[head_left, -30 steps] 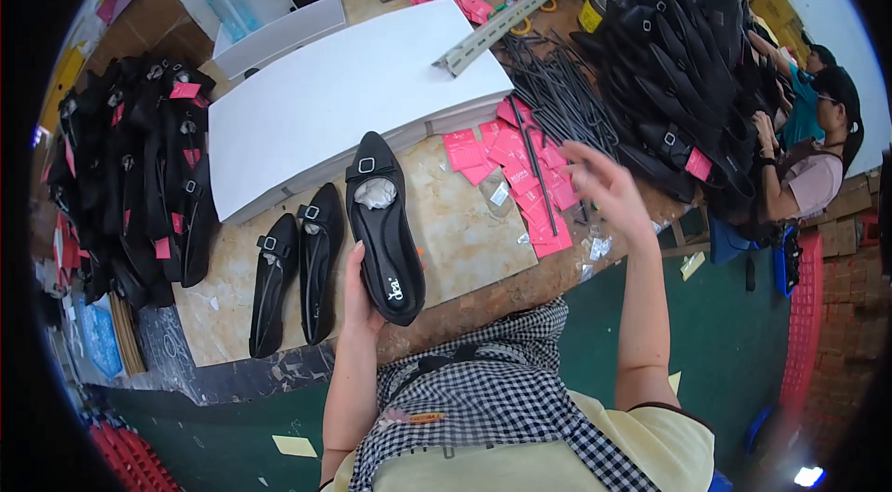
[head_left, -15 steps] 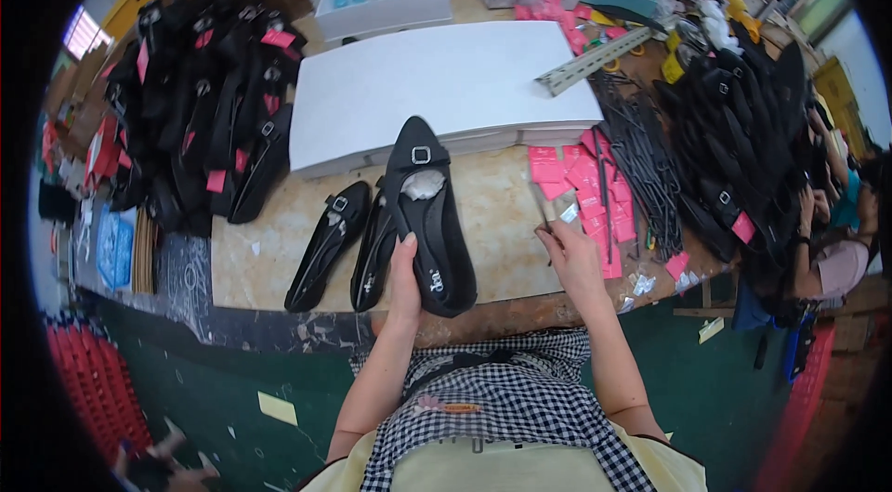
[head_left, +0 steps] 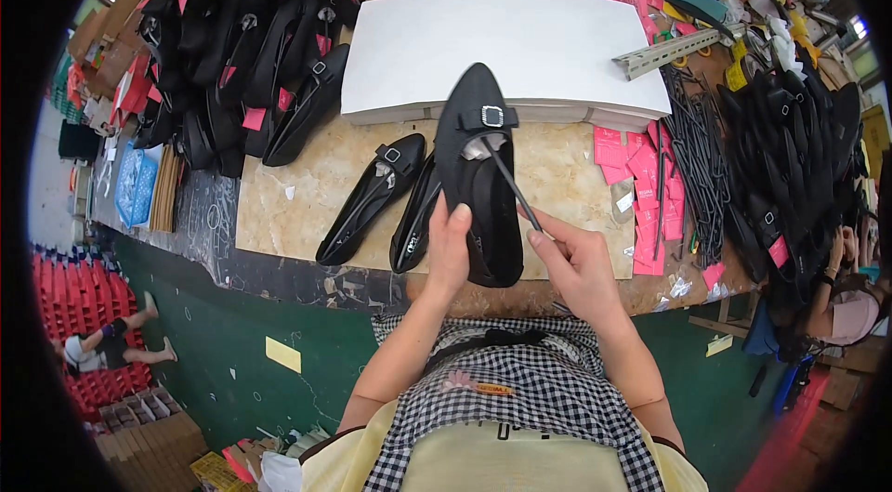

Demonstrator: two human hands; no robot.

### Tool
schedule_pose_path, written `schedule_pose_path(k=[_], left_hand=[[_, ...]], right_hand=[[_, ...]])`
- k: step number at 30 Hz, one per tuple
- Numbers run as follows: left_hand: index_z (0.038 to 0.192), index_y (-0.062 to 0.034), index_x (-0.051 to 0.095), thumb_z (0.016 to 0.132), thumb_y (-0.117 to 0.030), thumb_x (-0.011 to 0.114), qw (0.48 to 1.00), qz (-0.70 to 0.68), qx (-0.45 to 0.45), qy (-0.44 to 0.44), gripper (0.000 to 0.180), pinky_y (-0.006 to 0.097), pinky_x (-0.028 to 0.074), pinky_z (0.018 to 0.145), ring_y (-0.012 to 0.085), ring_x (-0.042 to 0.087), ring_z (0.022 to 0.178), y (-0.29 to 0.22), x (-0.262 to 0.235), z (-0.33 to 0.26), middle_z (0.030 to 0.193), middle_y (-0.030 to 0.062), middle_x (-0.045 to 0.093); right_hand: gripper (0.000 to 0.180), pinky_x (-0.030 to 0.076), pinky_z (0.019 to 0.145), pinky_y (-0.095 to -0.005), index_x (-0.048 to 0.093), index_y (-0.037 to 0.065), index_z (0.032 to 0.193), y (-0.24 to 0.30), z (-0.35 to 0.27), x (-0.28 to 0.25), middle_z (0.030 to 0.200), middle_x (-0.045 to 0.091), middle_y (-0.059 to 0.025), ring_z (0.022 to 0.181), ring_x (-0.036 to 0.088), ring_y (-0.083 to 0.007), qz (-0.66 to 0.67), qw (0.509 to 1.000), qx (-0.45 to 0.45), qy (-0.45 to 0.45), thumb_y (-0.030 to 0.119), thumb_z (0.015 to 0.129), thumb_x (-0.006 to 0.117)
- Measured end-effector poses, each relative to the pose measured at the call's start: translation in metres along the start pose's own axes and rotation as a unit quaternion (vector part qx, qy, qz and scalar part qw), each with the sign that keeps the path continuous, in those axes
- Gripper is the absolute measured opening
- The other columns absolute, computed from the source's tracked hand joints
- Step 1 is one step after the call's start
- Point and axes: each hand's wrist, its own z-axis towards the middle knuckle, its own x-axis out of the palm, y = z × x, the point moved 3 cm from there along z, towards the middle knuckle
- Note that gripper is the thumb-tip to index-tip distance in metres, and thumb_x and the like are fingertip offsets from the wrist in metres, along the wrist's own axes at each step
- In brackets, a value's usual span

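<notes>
My left hand (head_left: 449, 249) grips the side of a black pointed flat shoe (head_left: 459, 144) with a square jewelled buckle, held toe-away over the table. White crumpled paper (head_left: 477, 149) shows in its toe opening. A thin dark rod (head_left: 514, 185) is pinched in my right hand (head_left: 576, 262), slanting down into the shoe, its far end at the paper. To the left, a matching shoe (head_left: 364, 204) lies on the tabletop. Another shoe (head_left: 409, 232) lies partly hidden behind the held one.
A white board stack (head_left: 502, 46) lies behind the shoe. Pink packets (head_left: 644, 195) and a bundle of dark rods (head_left: 695, 167) are at right. Piles of black shoes stand at far left (head_left: 223, 55) and far right (head_left: 790, 148). A metal angle strip (head_left: 664, 55) rests across the board's corner.
My right hand has come left from beside the pink packets, and the dark rod now reaches into the shoe. My left hand still holds the shoe. The whole view has shifted.
</notes>
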Motion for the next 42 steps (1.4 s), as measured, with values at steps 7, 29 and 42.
schedule_pose_path(k=[7, 29, 42], left_hand=[[0.133, 0.0040, 0.046, 0.097, -0.029, 0.049, 0.998, -0.066, 0.005, -0.023, 0.049, 0.034, 0.048, 0.094, 0.0205, 0.060, 0.108, 0.005, 0.012, -0.023, 0.120, 0.0125, 0.061], [0.085, -0.0167, 0.065, 0.065, -0.020, 0.075, 0.775, 0.612, 0.161, -0.011, 0.023, 0.043, 0.039, 0.083, 0.0294, 0.054, 0.097, -0.054, -0.125, -0.007, 0.097, 0.0123, 0.052], [0.104, -0.0020, 0.072, 0.072, -0.049, 0.069, 0.592, 0.597, 0.244, -0.484, 0.056, 0.042, 0.051, 0.086, 0.0360, 0.068, 0.095, -0.475, -0.522, 0.146, 0.099, 0.0208, 0.071]], right_hand=[[0.027, 0.038, 0.045, -0.0340, 0.068, -0.001, 0.115, 0.012, 0.012, 0.019, 0.051, 0.049, -0.0132, 0.042, 0.049, -0.0208, -0.163, 0.948, -0.216, -0.168, 0.009, 0.090, 0.065], [0.029, 0.046, 0.056, -0.0289, 0.066, 0.002, 0.120, -0.114, 0.045, 0.018, 0.067, 0.067, -0.0101, 0.055, 0.057, -0.0131, -0.195, 0.971, -0.130, -0.040, 0.010, 0.094, 0.056], [0.032, 0.049, 0.055, -0.0421, 0.064, 0.017, 0.124, -0.103, 0.026, 0.084, 0.068, 0.063, -0.0174, 0.057, 0.060, -0.0326, -0.430, 0.883, -0.174, -0.076, 0.015, 0.093, 0.058]])
